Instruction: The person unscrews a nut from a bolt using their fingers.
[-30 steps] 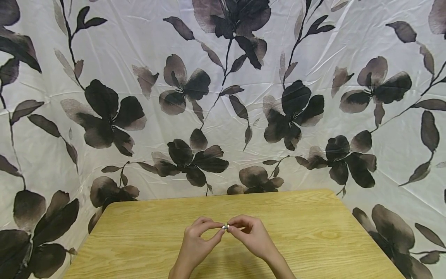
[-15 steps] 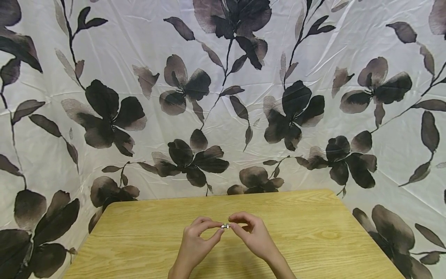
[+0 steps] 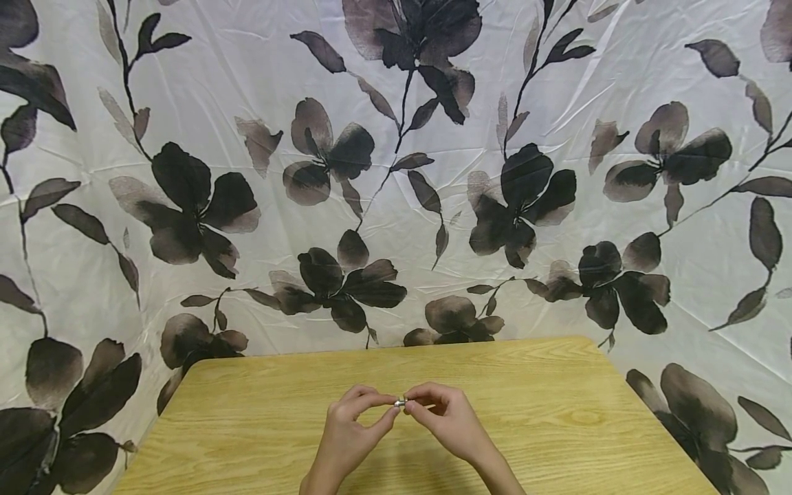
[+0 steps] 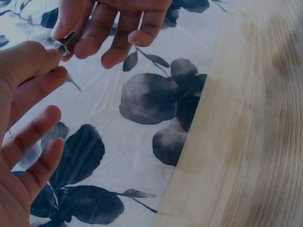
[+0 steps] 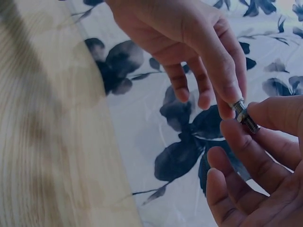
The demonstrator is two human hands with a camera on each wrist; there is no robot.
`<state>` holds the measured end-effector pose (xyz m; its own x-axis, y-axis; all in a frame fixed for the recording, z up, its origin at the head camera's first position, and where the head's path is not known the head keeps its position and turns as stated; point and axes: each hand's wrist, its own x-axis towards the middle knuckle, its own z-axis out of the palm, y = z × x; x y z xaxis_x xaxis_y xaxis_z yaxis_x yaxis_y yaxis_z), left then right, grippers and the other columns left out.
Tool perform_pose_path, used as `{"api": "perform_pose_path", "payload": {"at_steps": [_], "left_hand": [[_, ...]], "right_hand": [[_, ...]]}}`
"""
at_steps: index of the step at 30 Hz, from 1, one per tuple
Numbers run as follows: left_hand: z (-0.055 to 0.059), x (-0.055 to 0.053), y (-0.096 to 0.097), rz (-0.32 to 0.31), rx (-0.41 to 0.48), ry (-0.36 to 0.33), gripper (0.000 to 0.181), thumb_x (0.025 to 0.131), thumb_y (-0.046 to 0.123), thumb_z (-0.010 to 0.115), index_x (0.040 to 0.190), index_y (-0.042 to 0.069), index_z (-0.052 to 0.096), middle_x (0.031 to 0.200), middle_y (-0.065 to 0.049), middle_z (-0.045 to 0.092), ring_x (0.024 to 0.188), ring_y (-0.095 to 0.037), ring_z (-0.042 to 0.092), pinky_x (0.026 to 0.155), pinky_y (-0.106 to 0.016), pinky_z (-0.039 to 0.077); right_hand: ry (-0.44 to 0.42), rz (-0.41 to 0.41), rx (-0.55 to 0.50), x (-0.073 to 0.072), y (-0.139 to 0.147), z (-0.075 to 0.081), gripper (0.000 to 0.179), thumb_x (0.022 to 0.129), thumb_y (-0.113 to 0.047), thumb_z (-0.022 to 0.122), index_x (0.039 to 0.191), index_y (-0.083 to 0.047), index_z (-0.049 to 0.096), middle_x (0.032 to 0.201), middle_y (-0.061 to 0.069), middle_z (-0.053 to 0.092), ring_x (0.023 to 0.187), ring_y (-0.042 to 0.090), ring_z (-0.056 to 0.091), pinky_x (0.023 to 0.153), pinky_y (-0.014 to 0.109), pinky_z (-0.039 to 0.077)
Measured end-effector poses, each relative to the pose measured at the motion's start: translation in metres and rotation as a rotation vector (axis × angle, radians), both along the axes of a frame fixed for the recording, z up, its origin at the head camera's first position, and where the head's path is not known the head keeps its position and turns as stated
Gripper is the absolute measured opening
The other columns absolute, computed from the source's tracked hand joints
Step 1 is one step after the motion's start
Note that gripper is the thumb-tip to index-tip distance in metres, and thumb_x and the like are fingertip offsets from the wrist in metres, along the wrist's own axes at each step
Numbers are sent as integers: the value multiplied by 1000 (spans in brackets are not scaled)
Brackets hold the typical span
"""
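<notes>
A small silver bolt is held sideways between the two hands, above the table. My left hand pinches one end of it between thumb and index finger. My right hand has its thumb and index finger on a nut that sits partway along the shank. Past the nut, the bolt's threaded end sticks out in the right wrist view. The other fingers of both hands are loosely bent and apart from the bolt. The left fingertips cover the bolt's far end in the right wrist view.
A wooden table with light grain lies under the hands. Behind it and on both sides hangs a white cloth printed with dark flowers. The cloth meets the table's back edge.
Half a second ago my right index finger was lifted off, showing the nut; now it is back against it beside the thumb. My left hand keeps its place on the bolt.
</notes>
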<state>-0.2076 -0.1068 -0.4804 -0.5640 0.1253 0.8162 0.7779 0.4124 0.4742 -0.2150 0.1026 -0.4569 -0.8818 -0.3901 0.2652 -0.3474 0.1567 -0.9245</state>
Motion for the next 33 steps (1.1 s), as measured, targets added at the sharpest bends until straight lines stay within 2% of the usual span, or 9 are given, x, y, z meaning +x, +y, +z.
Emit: {"api": "perform_pose_path", "payload": {"at_steps": [7, 14, 21, 24, 27, 31, 33], "left_hand": [[0, -1, 0, -1, 1, 14, 24, 79, 2, 87, 96, 18, 82, 85, 6, 69, 79, -8, 65, 72, -16, 52], [1, 2, -1, 15, -9, -36, 27, 78, 2, 88, 97, 21, 82, 87, 8, 70, 82, -6, 66, 71, -19, 53], [4, 2, 1, 29, 0, 44, 30, 74, -1, 89, 96, 19, 81, 86, 8, 70, 78, -9, 66, 71, -17, 53], [4, 2, 1, 37, -3, 48, 31, 74, -1, 90, 95, 19, 81, 85, 8, 70, 78, -9, 66, 71, -17, 53], [3, 2, 0, 41, -10, 13, 29, 75, 1, 90, 95, 20, 82, 85, 9, 70, 79, -8, 66, 71, -18, 53], [2, 3, 0, 39, -13, -38, 28, 77, 3, 89, 96, 22, 82, 87, 11, 69, 81, -6, 66, 71, -19, 54], [2, 4, 0, 39, -14, -30, 29, 77, 2, 89, 96, 22, 82, 87, 11, 69, 81, -5, 65, 71, -21, 55]], "right_hand": [[35, -1, -13, 0, -1, -1, 18, 99, -20, 71, 112, -9, 75, 104, 15, 76, 93, 10, 71, 78, 27, 58], [60, 14, -40, 1, -1, -2, 16, 98, -14, 71, 111, -5, 74, 111, 16, 74, 99, 10, 69, 81, 29, 59], [117, 7, -99, 2, -1, -2, 14, 98, -11, 71, 111, -6, 72, 119, 20, 68, 106, 11, 66, 83, 30, 58], [89, -25, -96, 1, -1, -1, 18, 99, -13, 69, 116, -6, 71, 120, 17, 68, 106, 13, 67, 84, 29, 58], [44, -58, -71, 1, -1, 0, 19, 102, -18, 67, 117, -7, 72, 117, 17, 71, 103, 14, 69, 84, 28, 58], [-1, -72, -18, 0, -1, 1, 22, 103, -25, 65, 109, -8, 77, 105, 15, 76, 96, 14, 71, 81, 30, 58], [-11, -63, 0, 0, 0, 1, 22, 103, -26, 65, 105, -9, 78, 101, 13, 77, 93, 14, 71, 80, 30, 58]]}}
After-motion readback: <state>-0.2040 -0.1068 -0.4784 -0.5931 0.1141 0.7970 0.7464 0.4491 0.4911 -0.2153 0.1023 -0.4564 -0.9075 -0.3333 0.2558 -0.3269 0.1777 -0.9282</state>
